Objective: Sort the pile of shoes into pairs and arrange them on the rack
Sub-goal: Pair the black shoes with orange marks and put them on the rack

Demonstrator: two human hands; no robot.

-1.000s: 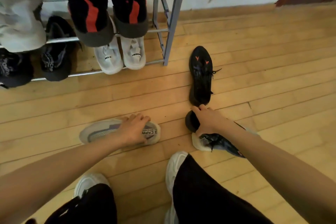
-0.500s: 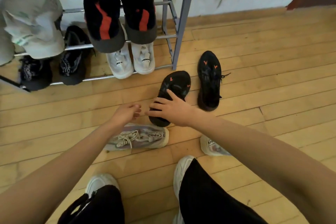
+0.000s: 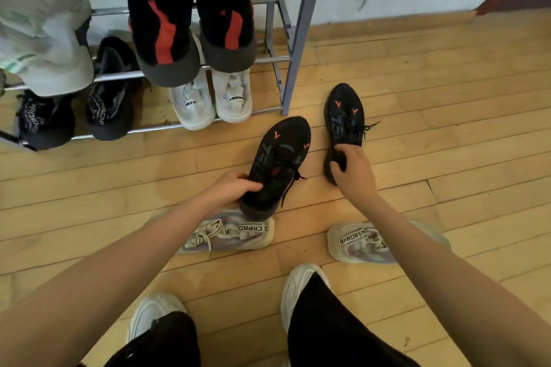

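Shoes (image 3: 280,158): blk, orange marks, laced.

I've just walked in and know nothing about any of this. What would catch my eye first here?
Two bare hands each take a black, orange-marked sneaker just right of the rack: the left grip holds the left black sneaker by its heel, the right grip the right black sneaker. Nearer the person, the left lilac sneaker and right lilac sneaker lie apart on the wood floor. The rack already carries several pairs.
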